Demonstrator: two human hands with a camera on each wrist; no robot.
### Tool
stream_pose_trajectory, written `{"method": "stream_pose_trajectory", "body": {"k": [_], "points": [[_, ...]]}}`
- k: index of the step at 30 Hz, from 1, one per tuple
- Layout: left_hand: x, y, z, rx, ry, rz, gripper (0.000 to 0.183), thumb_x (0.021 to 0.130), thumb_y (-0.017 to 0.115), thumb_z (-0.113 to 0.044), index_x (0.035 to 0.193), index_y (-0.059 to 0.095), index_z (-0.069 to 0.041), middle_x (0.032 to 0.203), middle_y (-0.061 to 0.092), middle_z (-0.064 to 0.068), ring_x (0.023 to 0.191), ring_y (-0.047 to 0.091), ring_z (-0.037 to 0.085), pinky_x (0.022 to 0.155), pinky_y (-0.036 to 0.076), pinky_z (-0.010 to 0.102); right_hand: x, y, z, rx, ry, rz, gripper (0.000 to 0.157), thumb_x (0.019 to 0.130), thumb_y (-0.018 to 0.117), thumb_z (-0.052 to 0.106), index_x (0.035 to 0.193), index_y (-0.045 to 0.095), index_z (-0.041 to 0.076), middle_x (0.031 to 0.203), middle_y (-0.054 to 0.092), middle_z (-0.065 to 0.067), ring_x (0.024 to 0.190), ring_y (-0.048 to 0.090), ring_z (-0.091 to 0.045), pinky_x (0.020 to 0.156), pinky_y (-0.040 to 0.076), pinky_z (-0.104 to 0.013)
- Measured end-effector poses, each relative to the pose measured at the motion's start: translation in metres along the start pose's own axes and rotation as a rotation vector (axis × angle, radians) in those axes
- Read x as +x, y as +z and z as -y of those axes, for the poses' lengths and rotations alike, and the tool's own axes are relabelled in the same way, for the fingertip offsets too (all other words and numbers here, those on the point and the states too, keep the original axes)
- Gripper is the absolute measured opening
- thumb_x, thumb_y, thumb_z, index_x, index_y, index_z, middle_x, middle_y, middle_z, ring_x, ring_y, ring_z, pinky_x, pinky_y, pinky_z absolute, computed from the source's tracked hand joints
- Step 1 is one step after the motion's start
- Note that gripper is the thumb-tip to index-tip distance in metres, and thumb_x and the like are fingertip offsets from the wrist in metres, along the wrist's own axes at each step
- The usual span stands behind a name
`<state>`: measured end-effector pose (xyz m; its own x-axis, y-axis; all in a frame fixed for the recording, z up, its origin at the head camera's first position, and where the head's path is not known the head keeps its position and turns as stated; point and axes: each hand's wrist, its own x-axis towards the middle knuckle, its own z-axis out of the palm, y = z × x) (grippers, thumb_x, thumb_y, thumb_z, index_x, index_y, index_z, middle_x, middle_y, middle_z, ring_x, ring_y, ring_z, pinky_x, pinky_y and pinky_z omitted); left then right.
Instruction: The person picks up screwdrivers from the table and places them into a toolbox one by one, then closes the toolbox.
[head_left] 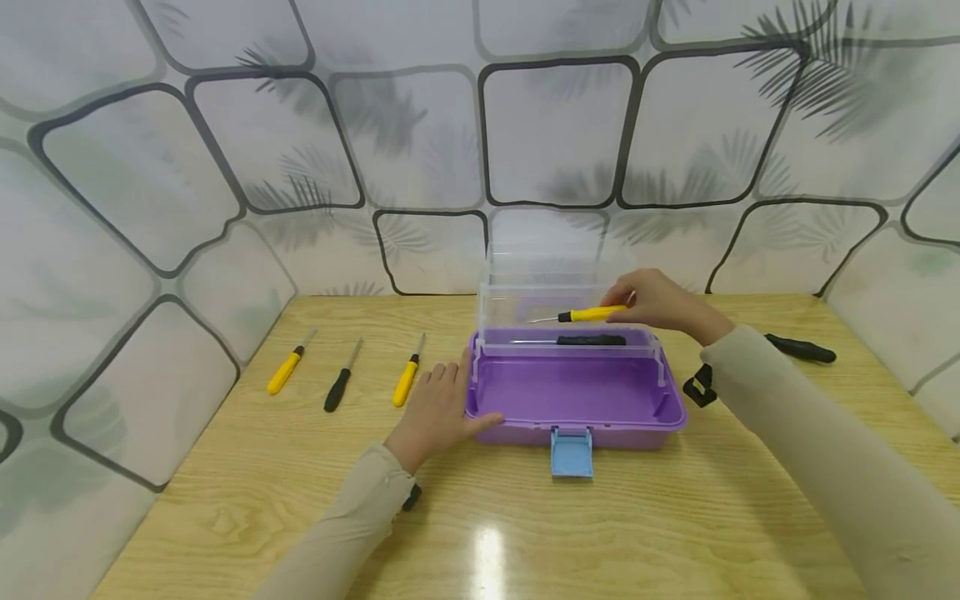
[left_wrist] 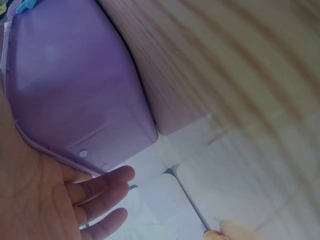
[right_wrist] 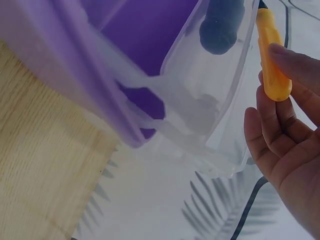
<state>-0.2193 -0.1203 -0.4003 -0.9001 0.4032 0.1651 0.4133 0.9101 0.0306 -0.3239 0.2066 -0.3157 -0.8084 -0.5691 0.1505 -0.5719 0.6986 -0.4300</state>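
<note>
My right hand (head_left: 660, 304) pinches the yellow handle of a screwdriver (head_left: 592, 313) between thumb and fingers. It hovers over the back of a purple toolbox (head_left: 573, 392), its shaft pointing left. In the right wrist view the yellow screwdriver (right_wrist: 274, 65) is beside the clear tray (right_wrist: 220, 95). A black-handled screwdriver (head_left: 592, 340) lies in that clear tray at the toolbox's back. My left hand (head_left: 442, 412) rests against the toolbox's left end, thumb over the front rim. The left wrist view has the left hand (left_wrist: 65, 200) with fingers extended along the purple wall (left_wrist: 75, 85).
Left of the toolbox lie a yellow screwdriver (head_left: 407, 379), a black one (head_left: 339, 387) and another yellow one (head_left: 285, 371). A black handle (head_left: 802, 348) lies to the right, partly behind my sleeve. The clear lid (head_left: 555, 258) stands raised; a blue latch (head_left: 572, 454) hangs in front.
</note>
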Motion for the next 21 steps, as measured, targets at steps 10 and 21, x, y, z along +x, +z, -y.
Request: {"method": "stream_pose_trajectory", "body": {"k": [10,21], "points": [[0.0002,0.0011,0.0010,0.003,0.002,-0.007,0.108,0.078,0.049,-0.073,0.148,0.019,0.003,0.118,0.058,0.019,0.105,0.056,0.029,0.086,0.047,0.040,0.0082,0.0041,0.0076,0.020,0.025,0.014,0.016,0.079,0.073,0.006,0.094,0.074,0.001,0.090,0.071,-0.012,0.079,0.064,-0.022,0.073,0.055,-0.038],[0.0000,-0.0005,0.0006,-0.021,0.001,-0.004,0.107,0.079,0.050,-0.073,0.148,0.018,0.003,0.118,0.058,0.020,0.105,0.056,0.030,0.087,0.047,0.041,0.0094,0.0099,0.0089,0.019,0.046,0.043,0.015,0.079,0.072,0.006,0.093,0.074,0.002,0.090,0.070,-0.011,0.080,0.063,-0.022,0.075,0.055,-0.040]]}}
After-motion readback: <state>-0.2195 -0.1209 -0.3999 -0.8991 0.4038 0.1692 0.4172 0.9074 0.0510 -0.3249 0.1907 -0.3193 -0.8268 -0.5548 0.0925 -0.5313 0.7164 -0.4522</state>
